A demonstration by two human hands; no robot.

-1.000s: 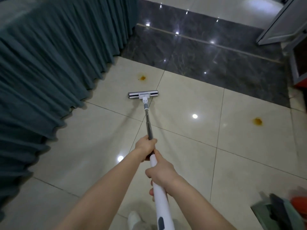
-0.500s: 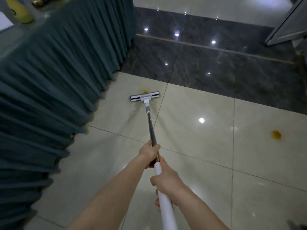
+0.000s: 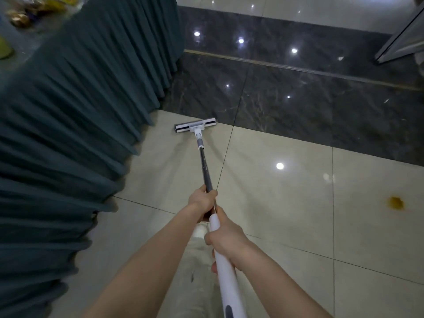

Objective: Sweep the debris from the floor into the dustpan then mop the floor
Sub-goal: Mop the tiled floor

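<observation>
The person held a long mop (image 3: 205, 167) with a white plastic handle and a dark grey metal shaft out in front of them, both hands wrapped round it. The left hand (image 3: 203, 200) gripped the dark shaft further down, fingers curled round it. The right hand (image 3: 226, 239) gripped the white handle just behind, nearer the body, with the thumb lying along the top.

The mop's flat rectangular head (image 3: 195, 128), white and grey, lay flat on the glossy cream tiled floor (image 3: 286, 214). It sat just short of the edge where the cream tiles met a band of dark grey marble tiles (image 3: 298, 99), and close to the hem of the pleated teal cloth skirt (image 3: 68, 134) that hung round the bench on the left.

A small orange-brown stain (image 3: 395, 203) marked a cream tile well to the right of the mop. Blurred yellow and gold items (image 3: 20, 17) sat on the bench top at the upper left. Under the arms showed a pale trouser leg (image 3: 195, 260) and the toe of a white shoe (image 3: 199, 231).
</observation>
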